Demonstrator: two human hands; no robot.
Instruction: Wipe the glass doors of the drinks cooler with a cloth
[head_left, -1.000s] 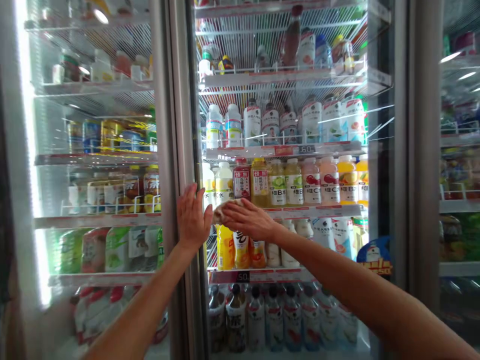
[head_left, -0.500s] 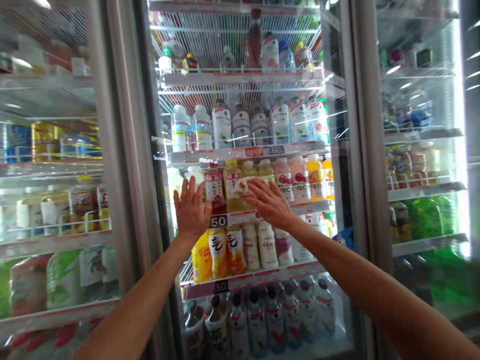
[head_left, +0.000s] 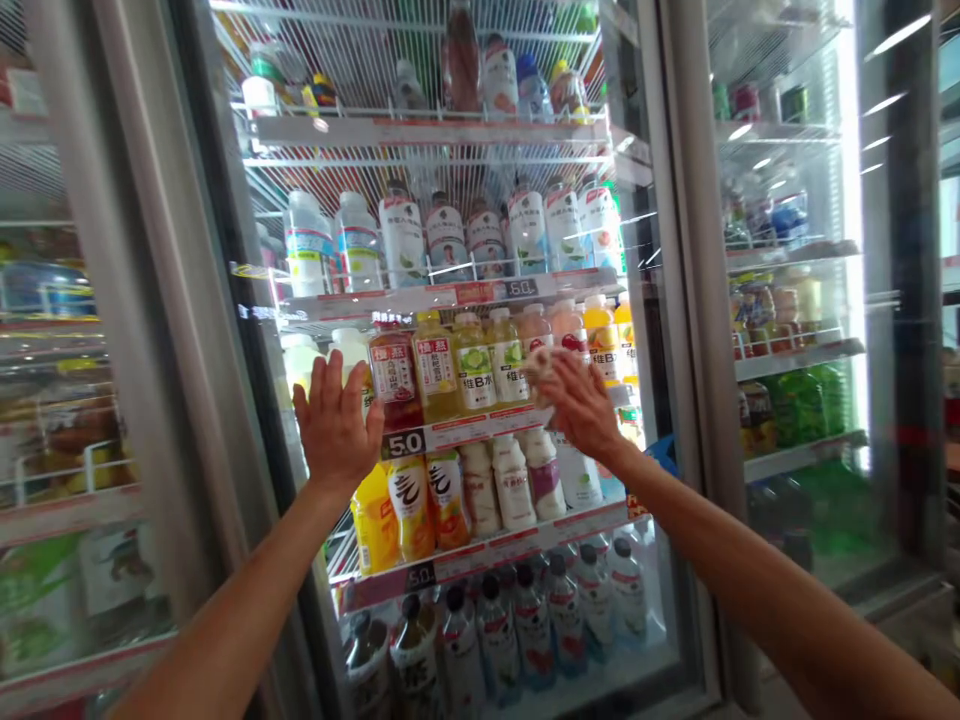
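My left hand (head_left: 336, 425) lies flat and open on the glass door (head_left: 637, 330) of a drinks fridge, fingers pointing up, near the door's left edge. My right hand (head_left: 581, 405) presses a small pale cloth (head_left: 538, 366) against the same glass, further right, at the height of the third shelf. Behind the glass stand rows of bottled drinks (head_left: 480, 365) on wire shelves with red price strips (head_left: 450, 435).
A grey door frame (head_left: 172, 330) stands left of my left hand, with another glass fridge door (head_left: 60, 420) beyond it. To the right is a further fridge (head_left: 795, 300) with cans and green bottles. Bottles fill the bottom shelf (head_left: 525, 630).
My right hand has slid the cloth rightward across the glass. My left hand stays flat on the glass. The view has swung to the right, so the fridge appears further left.
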